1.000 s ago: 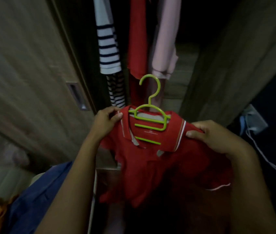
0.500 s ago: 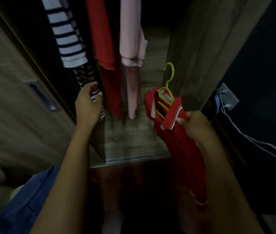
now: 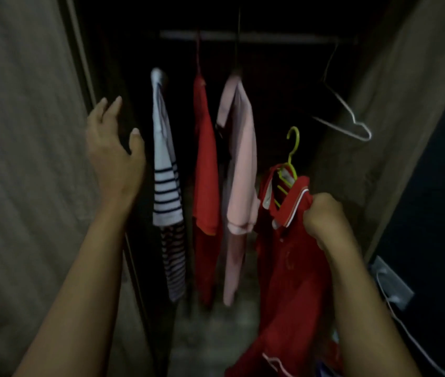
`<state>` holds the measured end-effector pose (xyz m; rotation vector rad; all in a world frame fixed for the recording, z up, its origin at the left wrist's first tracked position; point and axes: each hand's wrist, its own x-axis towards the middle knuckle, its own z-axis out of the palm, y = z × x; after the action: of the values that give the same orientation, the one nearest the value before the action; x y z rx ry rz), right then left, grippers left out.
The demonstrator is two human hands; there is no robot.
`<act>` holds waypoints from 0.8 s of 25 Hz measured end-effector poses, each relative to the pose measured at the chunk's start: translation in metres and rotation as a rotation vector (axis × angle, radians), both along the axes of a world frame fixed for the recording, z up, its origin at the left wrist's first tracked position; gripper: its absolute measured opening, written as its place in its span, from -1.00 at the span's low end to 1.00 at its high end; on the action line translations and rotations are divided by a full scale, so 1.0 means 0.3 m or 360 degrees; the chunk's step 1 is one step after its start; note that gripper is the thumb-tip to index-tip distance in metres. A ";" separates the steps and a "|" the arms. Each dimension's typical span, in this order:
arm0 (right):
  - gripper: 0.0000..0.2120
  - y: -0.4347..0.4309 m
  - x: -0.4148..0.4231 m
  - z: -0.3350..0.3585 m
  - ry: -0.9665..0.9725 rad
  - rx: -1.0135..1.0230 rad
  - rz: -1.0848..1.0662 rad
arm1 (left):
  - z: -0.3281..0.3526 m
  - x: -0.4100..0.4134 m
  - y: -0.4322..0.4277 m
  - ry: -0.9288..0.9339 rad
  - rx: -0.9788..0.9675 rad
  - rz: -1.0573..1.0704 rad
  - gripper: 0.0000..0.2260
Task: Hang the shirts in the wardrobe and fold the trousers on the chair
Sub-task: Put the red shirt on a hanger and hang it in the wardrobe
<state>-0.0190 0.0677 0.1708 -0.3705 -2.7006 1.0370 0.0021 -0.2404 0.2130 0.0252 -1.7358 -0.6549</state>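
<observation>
A red polo shirt (image 3: 289, 262) with white-trimmed collar sits on a lime green hanger (image 3: 292, 156), its hook pointing up, well below the wardrobe rail (image 3: 256, 36). My right hand (image 3: 324, 219) is shut on the shirt's shoulder at the collar. My left hand (image 3: 112, 148) is raised with fingers apart at the edge of the wardrobe door (image 3: 25, 159), just left of a hanging striped shirt (image 3: 165, 191). It holds nothing. A red garment (image 3: 205, 186) and a pink shirt (image 3: 239, 170) hang from the rail.
An empty grey wire hanger (image 3: 349, 118) hangs at the right end of the rail, close to the wardrobe's right wall (image 3: 395, 118). A wall socket (image 3: 391, 284) with a white cable sits low on the right. The rail is bare between the pink shirt and the wire hanger.
My view has tilted up to show the rail. My left hand left the striped shirt and rose, spread, to the door edge. My right hand lifted the red shirt higher.
</observation>
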 end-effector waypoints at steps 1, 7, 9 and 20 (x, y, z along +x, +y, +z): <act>-0.74 -0.017 -0.026 0.053 0.0029 0.0005 -0.0006 | 0.042 -0.017 -0.023 0.0041 -0.0015 0.0037 -0.53; -0.72 -0.073 -0.182 0.329 0.0296 0.0049 -0.0017 | 0.228 -0.098 -0.170 -0.0033 -0.0122 0.0225 -0.34; -0.71 -0.089 -0.256 0.415 0.0348 0.0041 -0.0032 | 0.275 -0.122 -0.195 -0.0114 -0.0193 0.0313 -0.30; -0.70 -0.130 -0.547 0.660 0.0418 0.0060 0.0003 | 0.359 -0.196 -0.240 -0.0217 -0.0273 0.0609 -0.08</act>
<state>-0.1832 0.0288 0.3690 -0.2086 -2.4825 0.9597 -0.0565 -0.3122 0.3207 0.2814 -1.8470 -0.2271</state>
